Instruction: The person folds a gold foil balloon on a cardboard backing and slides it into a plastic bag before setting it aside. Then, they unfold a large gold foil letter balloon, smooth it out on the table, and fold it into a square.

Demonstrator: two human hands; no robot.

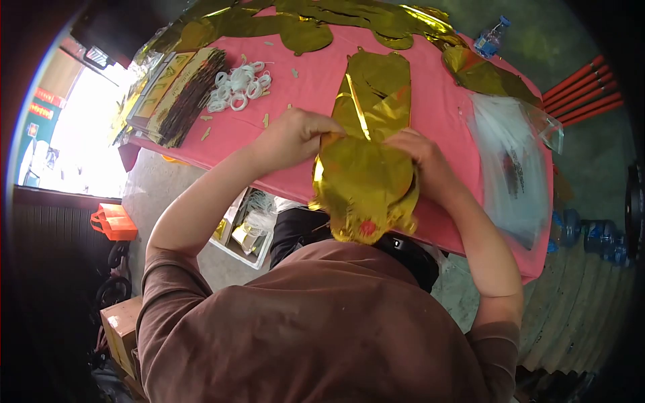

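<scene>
A flat gold foil balloon [366, 171] lies in front of me, its near end hanging over the table edge, with a small red patch near the bottom. My left hand [299, 138] pinches its left edge, fingertips pressed together. Across from it, my right hand [426, 158] has its fingers closed on the right edge at about the same height. The foil stretches away from both hands over the pink tablecloth [437, 87], creased with a bright fold down its middle.
More flat gold balloons [306, 33] run along the far edge. Rolled white ribbons [238, 87] and a stack of printed packets [178, 94] sit at left. Clear plastic bags [507, 161] lie at right, near a water bottle [492, 39]. Below stands a white box [245, 238].
</scene>
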